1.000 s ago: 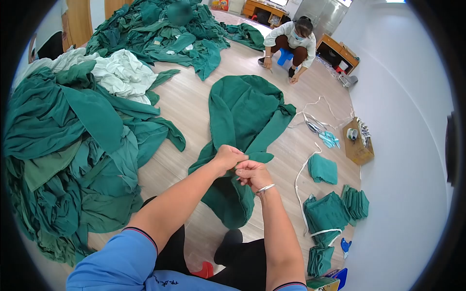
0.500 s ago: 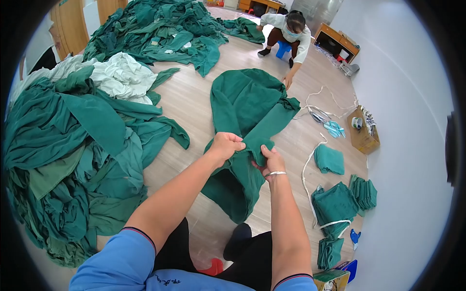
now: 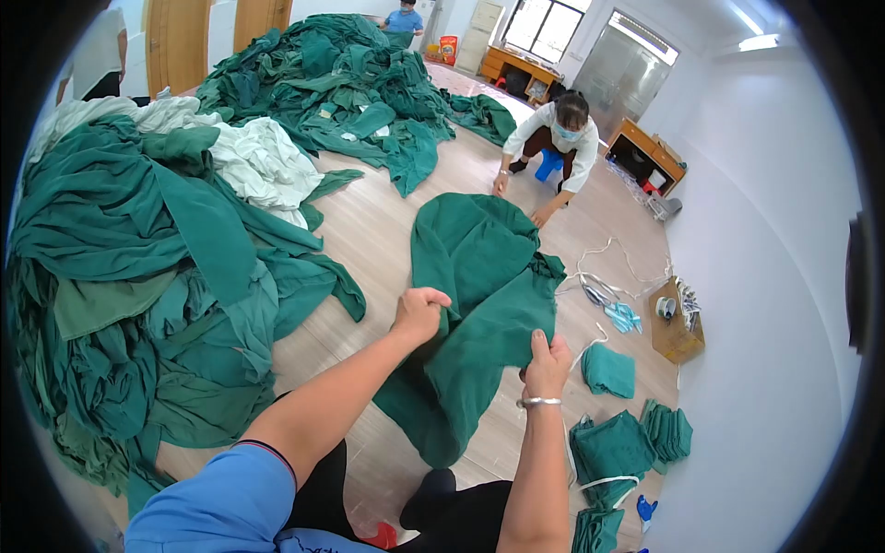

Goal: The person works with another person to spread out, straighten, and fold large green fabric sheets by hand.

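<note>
A large green cloth [image 3: 475, 341] stretches over the floor in front of me, its near part raised between my hands. My left hand [image 3: 421, 313] grips its left side with closed fingers. On the right, my right hand [image 3: 546, 364], with a bracelet at the wrist, pinches the cloth's other edge, thumb on top. At the far end a co-worker's hands [image 3: 540, 216] touch the same cloth. The lower folds hang near my feet, and the cloth's underside is hidden.
A heap of green cloths [image 3: 111, 230] with white cloth [image 3: 267, 170] fills the left; a bigger green pile [image 3: 341, 83] lies behind. Folded green bundles [image 3: 613, 452], white cord [image 3: 608, 481] and a cardboard box [image 3: 678, 323] line the right. A co-worker [image 3: 562, 138] sits on a blue stool.
My hands have moved apart, spreading the near part of the cloth. The co-worker's second hand has come to the cloth's far edge. My view has tilted up.
</note>
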